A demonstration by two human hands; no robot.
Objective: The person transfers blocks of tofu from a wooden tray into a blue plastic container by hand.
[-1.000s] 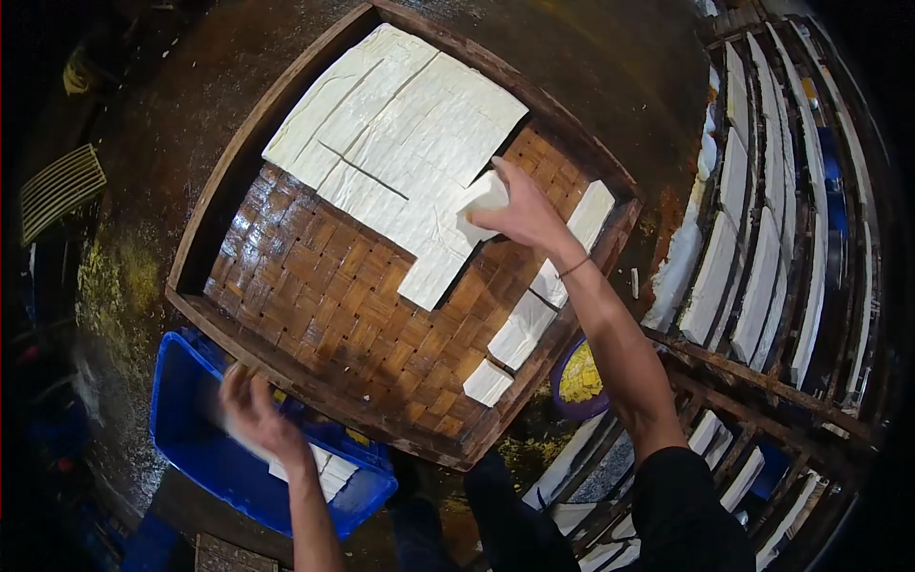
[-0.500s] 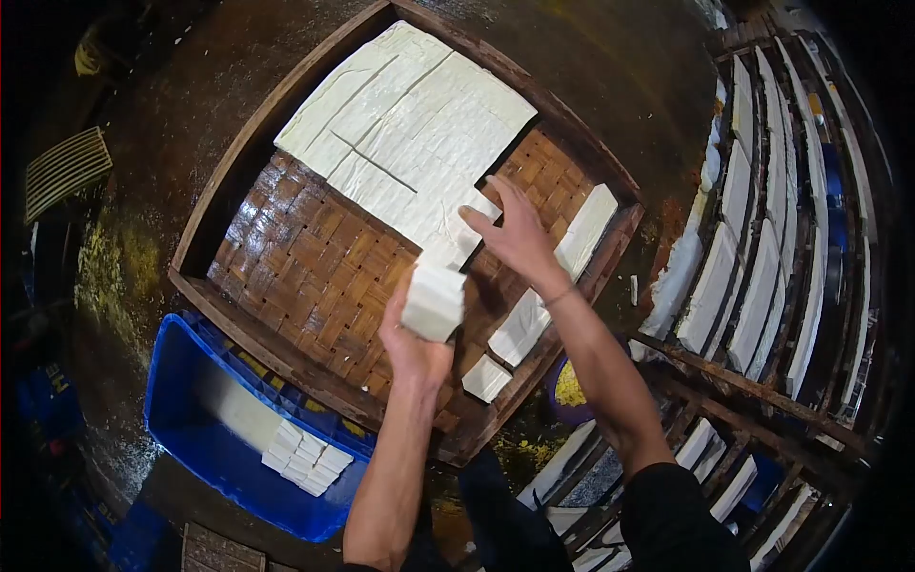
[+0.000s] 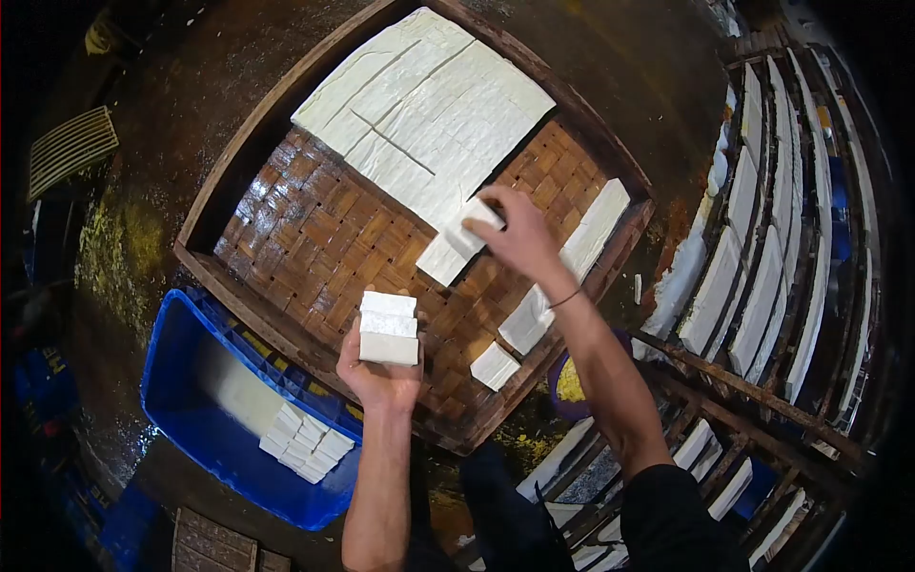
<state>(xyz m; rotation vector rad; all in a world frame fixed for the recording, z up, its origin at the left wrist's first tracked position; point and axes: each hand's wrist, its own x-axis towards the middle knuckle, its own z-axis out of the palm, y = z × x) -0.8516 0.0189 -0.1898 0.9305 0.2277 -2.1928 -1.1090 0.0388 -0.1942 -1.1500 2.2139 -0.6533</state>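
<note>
On the upturned palm of my left hand (image 3: 381,389), fingers curled around the sides, rests a row of several white tofu pieces (image 3: 389,329). My right hand (image 3: 522,236) pinches a tofu block (image 3: 482,219) between thumb and fingers, at the near corner of a large scored tofu slab (image 3: 429,105). The slab lies in a wooden-framed tray with a woven bottom (image 3: 305,229). Along the tray's right side lie a long tofu strip (image 3: 597,224), a shorter piece (image 3: 526,320) and a small block (image 3: 495,366).
A blue tub (image 3: 186,377) stands at the lower left, with cloudy liquid and several cut tofu pieces (image 3: 305,443) in it. Wooden racks (image 3: 734,367) with long white strips fill the right side. A purple container (image 3: 570,386) of yellow bits sits beside the tray.
My left hand has moved left and down, away from the slab, with its tofu pieces. My right hand has closed on a tofu block at the slab's corner, which appears tilted.
</note>
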